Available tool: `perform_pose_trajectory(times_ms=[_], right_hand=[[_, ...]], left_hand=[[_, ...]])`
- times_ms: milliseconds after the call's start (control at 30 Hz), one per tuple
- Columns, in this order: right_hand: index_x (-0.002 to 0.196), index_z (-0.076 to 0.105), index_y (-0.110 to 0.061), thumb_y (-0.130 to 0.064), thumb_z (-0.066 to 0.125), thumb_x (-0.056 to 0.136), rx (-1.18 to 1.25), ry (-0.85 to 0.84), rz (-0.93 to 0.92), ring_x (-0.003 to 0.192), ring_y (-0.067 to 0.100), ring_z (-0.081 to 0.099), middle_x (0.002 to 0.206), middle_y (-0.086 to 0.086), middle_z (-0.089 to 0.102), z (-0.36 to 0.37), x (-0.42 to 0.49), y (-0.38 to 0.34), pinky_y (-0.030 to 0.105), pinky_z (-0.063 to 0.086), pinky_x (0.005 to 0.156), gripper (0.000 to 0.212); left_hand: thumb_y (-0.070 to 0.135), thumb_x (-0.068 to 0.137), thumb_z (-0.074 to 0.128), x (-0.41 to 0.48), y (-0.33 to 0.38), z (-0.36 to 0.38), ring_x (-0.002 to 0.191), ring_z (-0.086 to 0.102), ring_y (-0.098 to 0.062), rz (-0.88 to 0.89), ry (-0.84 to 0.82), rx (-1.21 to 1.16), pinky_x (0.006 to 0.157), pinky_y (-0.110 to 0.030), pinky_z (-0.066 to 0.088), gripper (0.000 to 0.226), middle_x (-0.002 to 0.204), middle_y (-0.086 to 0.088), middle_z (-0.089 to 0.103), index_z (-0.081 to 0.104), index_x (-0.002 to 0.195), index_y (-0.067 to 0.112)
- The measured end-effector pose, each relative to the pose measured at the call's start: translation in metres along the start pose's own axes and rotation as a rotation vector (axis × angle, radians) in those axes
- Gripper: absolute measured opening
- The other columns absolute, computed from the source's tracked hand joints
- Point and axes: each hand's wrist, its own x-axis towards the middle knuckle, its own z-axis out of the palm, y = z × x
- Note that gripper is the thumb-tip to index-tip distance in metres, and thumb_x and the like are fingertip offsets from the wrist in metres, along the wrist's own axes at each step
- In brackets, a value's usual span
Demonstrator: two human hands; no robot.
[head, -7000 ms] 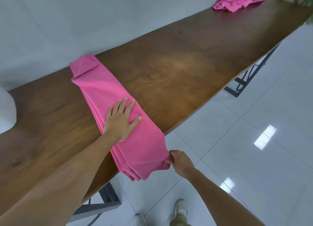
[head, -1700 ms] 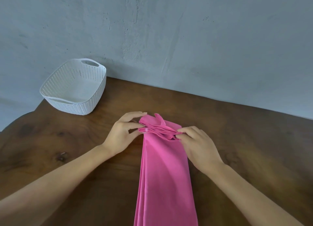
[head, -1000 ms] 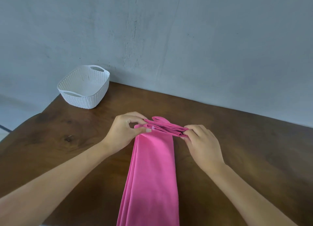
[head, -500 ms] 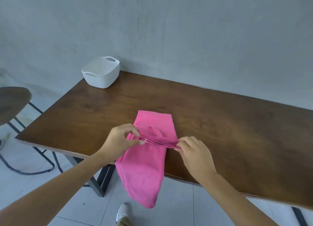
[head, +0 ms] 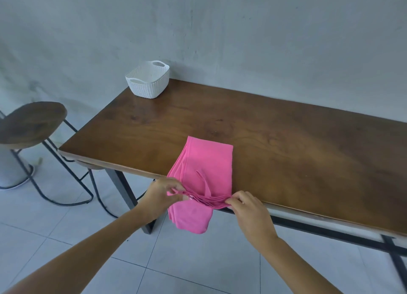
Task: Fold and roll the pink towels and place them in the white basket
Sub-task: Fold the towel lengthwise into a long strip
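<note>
Since half a second ago, the stacked towel edge held between the hands has come back to the table's front edge, and less cloth hangs below it. The left hand (head: 164,196) pinches the left end of that layered edge between thumb and curled fingers. The right hand (head: 248,210) pinches the right end in the same way, so the layers are stretched in a line between them. The pink towel (head: 204,161), folded into a long strip, lies across the front edge of the wooden table (head: 297,152). Its far end lies flat on the wood and its near end droops toward the tiled floor (head: 66,227). A thin loop of cloth lies on top of it. To the left stands a stool (head: 33,121). The white basket (head: 148,80) sits at the table's far left corner, well apart from the towel, against the grey wall (head: 242,33).
</note>
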Motion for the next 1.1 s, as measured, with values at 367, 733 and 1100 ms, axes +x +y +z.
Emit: perform_pose_trajectory(times_ms=[367, 733, 1100], right_hand=[[0.084, 0.067, -0.025, -0.045, 0.049, 0.096, -0.005, -0.025, 0.039, 0.075, 0.015, 0.056, 0.084, -0.012, 0.057, 0.008, -0.038, -0.081, 0.026, 0.046, 0.063, 0.029], [0.081, 0.062, -0.023, -0.047, 0.049, 0.096, -0.035, 0.056, 0.122, 0.076, 0.008, 0.050, 0.080, -0.015, 0.055, -0.044, -0.013, -0.168, 0.017, 0.032, 0.065, 0.031], [0.077, 0.063, -0.022, -0.053, 0.041, 0.098, -0.158, 0.083, 0.092, 0.074, 0.014, 0.056, 0.078, -0.013, 0.058, -0.089, 0.008, -0.198, 0.028, 0.045, 0.062, 0.043]], left_hand=[[0.018, 0.078, 0.088, -0.049, -0.030, -0.034, 0.079, 0.068, -0.016, -0.079, -0.136, -0.022, 0.080, -0.037, 0.058, 0.011, 0.083, 0.003, 0.073, 0.078, 0.078, 0.015], [0.021, 0.075, 0.089, -0.084, 0.010, -0.116, 0.073, 0.069, -0.008, 0.040, -0.100, -0.085, 0.073, -0.019, 0.054, 0.013, 0.077, 0.007, 0.075, 0.079, 0.076, 0.012], [0.031, 0.076, 0.089, -0.108, 0.019, -0.139, 0.078, 0.070, -0.010, 0.117, -0.063, -0.066, 0.081, -0.034, 0.057, 0.020, 0.080, 0.008, 0.074, 0.077, 0.075, 0.015]])
